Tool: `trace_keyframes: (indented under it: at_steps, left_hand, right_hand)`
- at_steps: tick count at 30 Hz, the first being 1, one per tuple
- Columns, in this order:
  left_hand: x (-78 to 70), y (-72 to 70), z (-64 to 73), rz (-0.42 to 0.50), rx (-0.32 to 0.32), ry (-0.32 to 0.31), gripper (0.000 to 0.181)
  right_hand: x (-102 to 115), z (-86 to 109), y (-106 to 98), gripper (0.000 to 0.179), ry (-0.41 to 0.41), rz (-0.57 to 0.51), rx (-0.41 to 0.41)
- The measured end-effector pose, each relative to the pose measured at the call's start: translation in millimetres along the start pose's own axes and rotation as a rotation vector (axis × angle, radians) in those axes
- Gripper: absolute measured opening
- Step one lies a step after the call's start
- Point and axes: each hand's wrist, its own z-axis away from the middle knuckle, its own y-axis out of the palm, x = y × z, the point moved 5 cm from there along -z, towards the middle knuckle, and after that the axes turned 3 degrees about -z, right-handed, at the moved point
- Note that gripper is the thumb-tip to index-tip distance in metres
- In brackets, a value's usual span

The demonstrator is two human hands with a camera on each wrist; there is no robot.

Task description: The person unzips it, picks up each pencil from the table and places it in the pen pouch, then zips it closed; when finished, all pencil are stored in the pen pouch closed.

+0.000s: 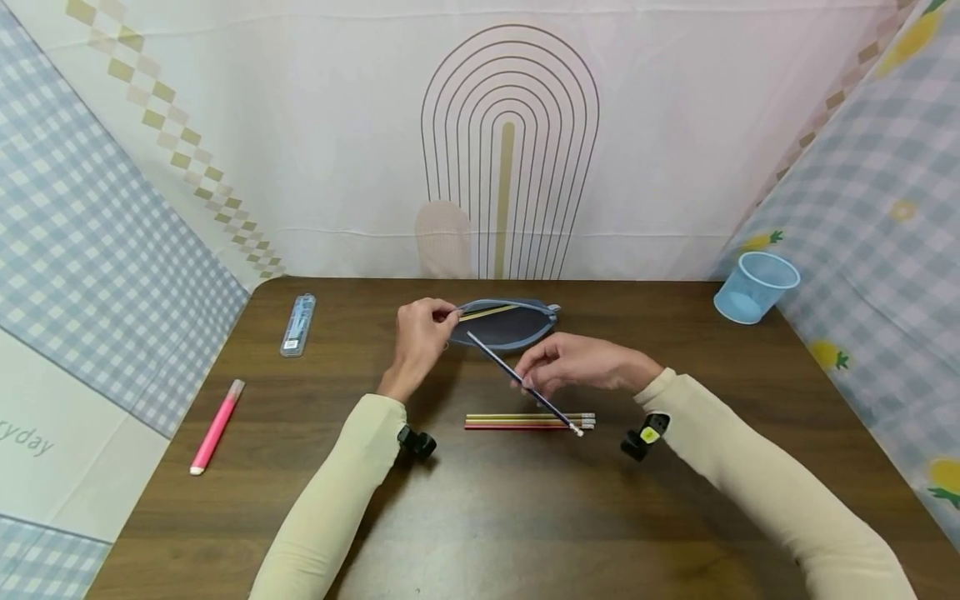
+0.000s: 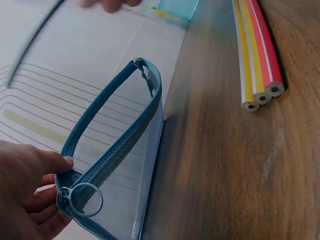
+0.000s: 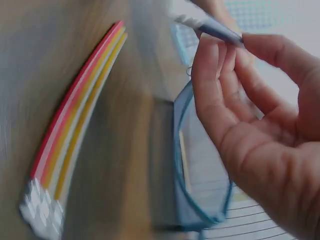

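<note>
A blue zippered mesh pencil case (image 1: 517, 343) stands with its mouth spread at the back middle of the table. My left hand (image 1: 422, 337) pinches its left end by the zipper, next to a ring pull (image 2: 86, 200). A yellow pencil (image 1: 487, 313) shows inside the case. Between thumb and fingertips my right hand (image 1: 573, 362) holds a dark blue pencil (image 1: 498, 362), slanted, its far tip right at the case's front rim and its eraser end toward me. Under that end, several striped pencils (image 1: 517, 421), yellow and red, lie side by side on the table.
A pink marker (image 1: 217, 427) and a slim clear-blue case (image 1: 298, 325) lie on the table (image 1: 480, 517) at the left. At the back right stands a light blue mesh cup (image 1: 756, 287). A patterned cloth (image 1: 337, 125) hangs behind the table.
</note>
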Motion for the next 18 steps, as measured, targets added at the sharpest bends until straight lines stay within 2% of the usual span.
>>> trace_keyframes:
  at_steps: [4, 8, 13, 16, 18]
  left_hand:
    - [-0.7, -0.3, 0.9, -0.003, 0.013, 0.003, 0.013]
    - [-1.7, -1.2, 2.0, -0.008, 0.016, 0.009, 0.013]
    - [-3.1, -1.5, 2.3, -0.017, 0.021, 0.014, 0.013]
    - [-3.8, -1.0, 2.3, -0.026, 0.025, 0.015, 0.013]
    - [-4.1, -0.7, 2.4, -0.026, 0.030, 0.015, 0.014]
  right_hand:
    - [-14, -11.6, -7, 0.020, 0.106, -0.421, -0.100]
    - [-21, -24.0, -15, 0.022, 0.125, -0.730, -0.228]
    - [-26, -37.5, -26, 0.016, 0.129, -0.992, -0.382]
    - [-25, -45.5, -29, 0.011, 0.139, -1.071, -0.440]
    - [-23, -50.7, -30, 0.019, 0.136, -1.096, -0.467]
